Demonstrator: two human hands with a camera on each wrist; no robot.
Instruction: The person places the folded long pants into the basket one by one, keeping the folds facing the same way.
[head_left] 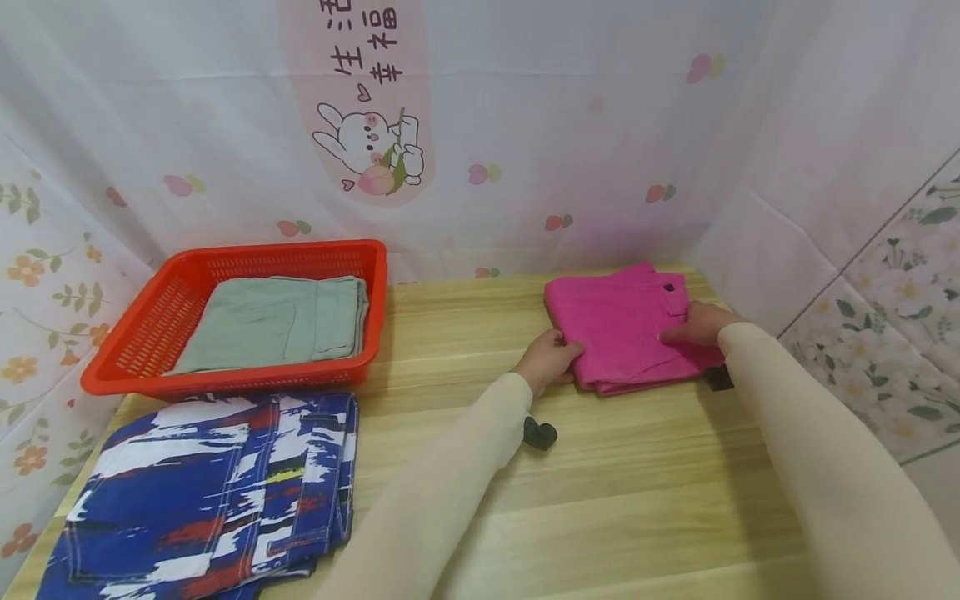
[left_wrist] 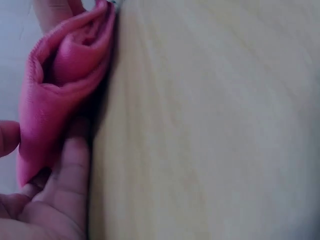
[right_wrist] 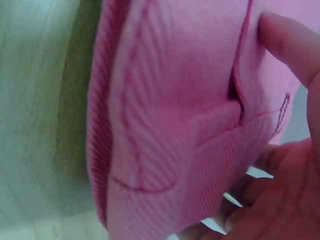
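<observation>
Folded pink corduroy trousers (head_left: 618, 321) with a dark waist button lie at the back right of the table, between both hands. My left hand (head_left: 547, 362) grips their near left side; in the left wrist view its fingers (left_wrist: 72, 172) reach under the rolled pink layers and the thumb is on the other side. At the right edge my right hand (head_left: 696, 324) holds the waistband end. In the right wrist view its thumb (right_wrist: 290, 45) lies on the cloth near the fly, with the other fingers behind the edge, partly hidden.
A red plastic basket (head_left: 101, 377) at the back left holds folded grey-green trousers (head_left: 277, 321). In front of it lie folded blue, white and red patterned trousers (head_left: 202, 492). A printed curtain (head_left: 525, 108) hangs behind the wooden table (head_left: 630, 500).
</observation>
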